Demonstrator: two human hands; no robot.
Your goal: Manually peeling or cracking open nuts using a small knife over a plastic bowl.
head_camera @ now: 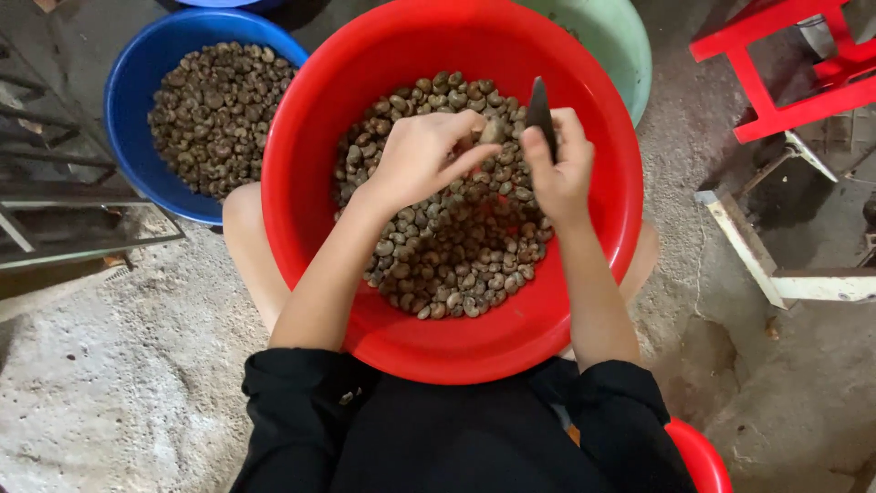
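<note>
Over the big round red plastic basin point(310, 183) resting on my lap, both my hands meet above a heap of brown, kidney-shaped cashew nuts in their shells point(447, 256). My left hand point(415, 155) pinches a single pale-brown nut point(493, 131) between thumb and fingertips, the fingers pressed together around it and holding it just clear of the heap. My right hand point(558, 169) is wrapped tight around the handle of a small dark-bladed knife point(540, 114), whose blade stands upright with its tip pointing away from me, just beside the held nut.

I judge the step in hand to be the opening or peeling of that one nut: it is already picked out and presented to the blade, but I cannot tell whether the edge touches it yet. The next move, as I read it, calls for a steady pinch on the left and a short, controlled stroke of the blade on the right, kept away from the left fingertips, which sit very near the edge.

Beyond the red basin to the left, a round blue plastic basin point(128, 82) holds more dark nuts point(214, 114), and a pale green basin point(630, 46) peeks out behind on the right. A red plastic stool point(776, 100) stands on the rough concrete floor point(109, 393) further right.
</note>
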